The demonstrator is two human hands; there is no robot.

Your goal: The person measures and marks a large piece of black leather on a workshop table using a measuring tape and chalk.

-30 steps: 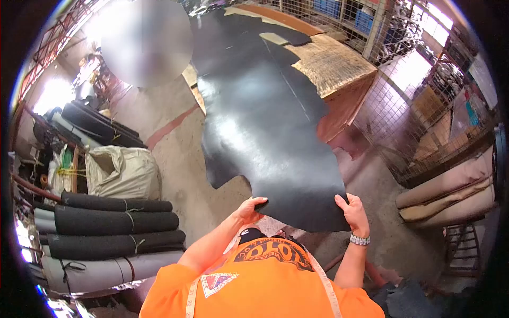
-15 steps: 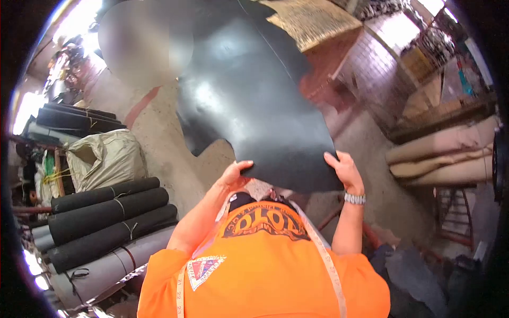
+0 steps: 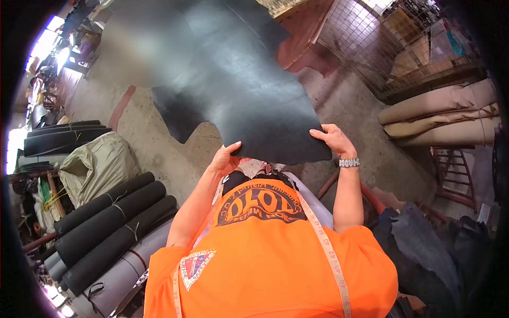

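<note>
A large black leather hide [image 3: 254,100] stretches out in front of me, its far part reaching the top of the view. My left hand [image 3: 227,159] pinches the near edge at its left corner, thumb on top and fingers underneath. At the near right corner my right hand [image 3: 334,141] grips the hide the same way, with a metal watch [image 3: 349,162] on that wrist. The hide hangs above the concrete floor with a curved notch in its left side. A tape measure [image 3: 330,254] hangs around my neck over the orange shirt.
Tied black rolls [image 3: 114,214] and a pale sack [image 3: 98,167] are stacked at left. Tan rolls [image 3: 440,114] lie at right below a wire mesh cage [image 3: 366,47]. Dark leather pieces [image 3: 424,254] are heaped at lower right. A blurred patch covers the upper left.
Both hands, still holding the hide, appear higher and slightly left in view. The hide's near edge has shifted up and left with them, and the surroundings have shifted as my head moved.
</note>
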